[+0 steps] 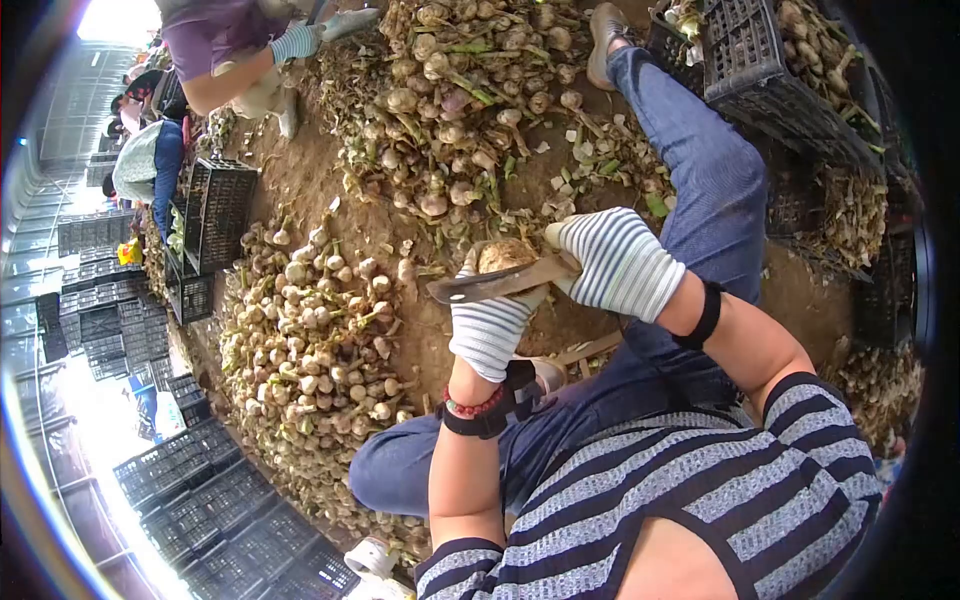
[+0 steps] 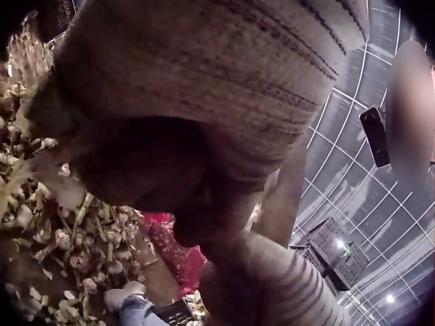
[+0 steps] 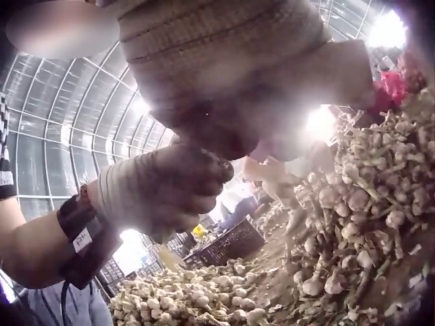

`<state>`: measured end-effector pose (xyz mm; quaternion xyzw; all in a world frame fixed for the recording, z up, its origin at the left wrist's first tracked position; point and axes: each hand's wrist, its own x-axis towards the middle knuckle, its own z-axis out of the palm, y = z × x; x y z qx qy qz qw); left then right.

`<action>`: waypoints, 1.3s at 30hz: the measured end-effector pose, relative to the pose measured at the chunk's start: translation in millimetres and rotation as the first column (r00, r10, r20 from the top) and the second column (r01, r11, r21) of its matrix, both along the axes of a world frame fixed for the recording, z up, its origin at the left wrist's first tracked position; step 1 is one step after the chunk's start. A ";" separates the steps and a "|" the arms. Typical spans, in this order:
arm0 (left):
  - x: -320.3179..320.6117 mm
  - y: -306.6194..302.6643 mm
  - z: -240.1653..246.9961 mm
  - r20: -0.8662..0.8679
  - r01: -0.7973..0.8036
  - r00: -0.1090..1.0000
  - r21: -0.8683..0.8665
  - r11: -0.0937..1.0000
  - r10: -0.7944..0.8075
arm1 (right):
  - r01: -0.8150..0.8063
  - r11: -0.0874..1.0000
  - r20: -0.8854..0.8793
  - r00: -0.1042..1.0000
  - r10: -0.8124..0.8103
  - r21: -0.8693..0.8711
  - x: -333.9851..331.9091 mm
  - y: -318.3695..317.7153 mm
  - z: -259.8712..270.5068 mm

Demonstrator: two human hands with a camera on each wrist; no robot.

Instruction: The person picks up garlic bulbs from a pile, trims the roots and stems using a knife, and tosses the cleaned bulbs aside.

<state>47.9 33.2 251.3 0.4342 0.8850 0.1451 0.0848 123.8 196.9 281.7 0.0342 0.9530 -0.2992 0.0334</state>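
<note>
In the head view my left hand (image 1: 488, 328), in a striped white glove, grips a garlic bulb (image 1: 506, 255) whose brownish top shows above the fingers. My right hand (image 1: 622, 266), gloved alike, holds a knife (image 1: 490, 286) by its handle. Its broad, dark, worn blade lies across the front of the bulb, the tip pointing left past the left hand. In the right wrist view the left glove (image 3: 160, 190) is close below the right glove (image 3: 224, 61). Shadow and the glove hide the bulb in the left wrist view.
Trimmed-looking garlic bulbs (image 1: 310, 320) lie heaped at the left, and a heap with stalks (image 1: 450, 110) spreads ahead. A black crate (image 1: 745, 55) of garlic stands at the upper right. More crates (image 1: 215, 215) stand at left, near another person (image 1: 215, 45).
</note>
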 end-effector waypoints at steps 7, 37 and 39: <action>11.7 5.3 -2.4 0.173 -0.012 0.985 0.006 1.000 0.011 | 0.020 0.997 -0.033 0.999 -0.018 0.068 13.4 16.8 -14.3; -78.3 -114.6 76.2 0.623 -0.549 0.759 0.459 -0.698 -0.187 | 0.587 0.739 0.479 0.779 -0.405 -0.331 -9.4 14.9 -148.3; -79.6 -110.2 66.6 0.558 -0.764 0.645 0.495 -0.415 -0.522 | 0.667 0.667 0.549 0.712 -0.438 -0.333 -17.2 5.2 -125.9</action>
